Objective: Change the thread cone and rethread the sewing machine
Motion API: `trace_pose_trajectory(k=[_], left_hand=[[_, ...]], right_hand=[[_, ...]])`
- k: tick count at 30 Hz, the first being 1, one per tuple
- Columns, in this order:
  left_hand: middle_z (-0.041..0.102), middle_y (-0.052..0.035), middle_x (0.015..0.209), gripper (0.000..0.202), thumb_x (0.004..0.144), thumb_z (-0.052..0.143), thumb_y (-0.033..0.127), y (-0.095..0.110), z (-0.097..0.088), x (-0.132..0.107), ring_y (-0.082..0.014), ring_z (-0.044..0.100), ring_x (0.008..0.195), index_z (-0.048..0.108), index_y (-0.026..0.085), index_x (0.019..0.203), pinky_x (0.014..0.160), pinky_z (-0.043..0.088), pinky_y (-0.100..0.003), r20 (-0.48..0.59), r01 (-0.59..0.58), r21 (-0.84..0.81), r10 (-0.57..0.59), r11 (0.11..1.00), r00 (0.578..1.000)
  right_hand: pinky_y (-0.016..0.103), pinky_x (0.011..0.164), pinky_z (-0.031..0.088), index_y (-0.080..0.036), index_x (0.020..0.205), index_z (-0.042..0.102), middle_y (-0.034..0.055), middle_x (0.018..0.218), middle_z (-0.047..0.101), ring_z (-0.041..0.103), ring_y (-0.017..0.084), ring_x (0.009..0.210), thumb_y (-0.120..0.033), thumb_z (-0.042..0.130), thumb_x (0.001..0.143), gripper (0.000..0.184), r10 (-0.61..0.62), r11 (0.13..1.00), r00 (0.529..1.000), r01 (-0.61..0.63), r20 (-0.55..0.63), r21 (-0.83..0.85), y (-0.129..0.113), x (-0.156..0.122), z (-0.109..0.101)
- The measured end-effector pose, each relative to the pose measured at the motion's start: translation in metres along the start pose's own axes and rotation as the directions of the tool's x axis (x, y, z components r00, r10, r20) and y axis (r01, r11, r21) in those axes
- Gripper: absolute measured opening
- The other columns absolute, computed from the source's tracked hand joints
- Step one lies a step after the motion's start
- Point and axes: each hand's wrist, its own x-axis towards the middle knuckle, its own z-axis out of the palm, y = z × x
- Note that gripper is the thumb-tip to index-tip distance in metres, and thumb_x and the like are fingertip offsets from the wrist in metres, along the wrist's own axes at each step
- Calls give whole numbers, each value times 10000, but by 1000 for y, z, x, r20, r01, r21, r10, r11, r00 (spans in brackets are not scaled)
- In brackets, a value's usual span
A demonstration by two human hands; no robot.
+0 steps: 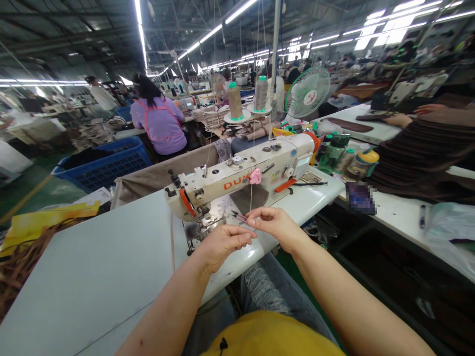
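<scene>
My right hand (272, 225) is closed in a pinch on a slim pointed tool (239, 216) with dark tips and a pinkish part; its exact kind is unclear. Close beside it, my left hand (226, 244) has thumb and fingers pressed together, and whatever lies between them is too fine to make out. Both hands are in front of a white sewing machine (237, 180) with orange trim. A pale thread (252, 198) runs down past the pink clip (255, 176) on the machine arm toward my right hand. The needle area (202, 225) is left of my hands.
The white worktable (100, 267) extends left. Two thread cones (235, 101) stand behind the machine. A green fan (309, 92), jars (358, 165) and stacked brown pieces (419, 148) are at right. A blue crate (107, 163) and a seated co-worker (161, 123) are at back left.
</scene>
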Motion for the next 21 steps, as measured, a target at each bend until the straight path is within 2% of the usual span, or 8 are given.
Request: trace_pose_trajectory(k=[9, 14, 18, 21], left_hand=[[713, -106, 865, 552, 542, 1030, 548, 1, 3, -1, -159, 530, 775, 831, 147, 864, 722, 365, -284, -1, -23, -73, 23, 997, 1000], [695, -74, 826, 556, 497, 1050, 539, 6, 5, -4, -150, 531, 778, 830, 164, 844, 743, 393, -268, -56, -26, -143, 19, 989, 998], [699, -76, 817, 512, 510, 1055, 502, 8, 6, -5, -145, 534, 765, 825, 164, 818, 729, 407, -259, -98, -82, -194, 64, 978, 993], [728, -91, 878, 480, 540, 1049, 478, 8, 7, -4, -156, 567, 794, 823, 165, 825, 741, 432, -263, -103, -108, -216, 88, 970, 991]], right_hand=[[340, 863, 490, -197, 846, 774, 39, 929, 749, 627, 196, 893, -563, 894, 669, 423, 17, 1000, 1000, -17, -18, -15, 1, -4, 2], [324, 892, 476, -213, 956, 779, 19, 945, 740, 632, 186, 919, -620, 852, 728, 472, -12, 1000, 999, 11, -32, -9, -5, -9, 2], [331, 908, 459, -192, 900, 801, 26, 913, 748, 635, 193, 906, -667, 843, 727, 507, 68, 998, 995, -67, 67, -15, -5, -13, -1], [345, 941, 454, -181, 937, 819, 42, 946, 770, 652, 201, 930, -641, 888, 692, 525, 106, 993, 982, -113, 158, 33, -3, -16, -1]])
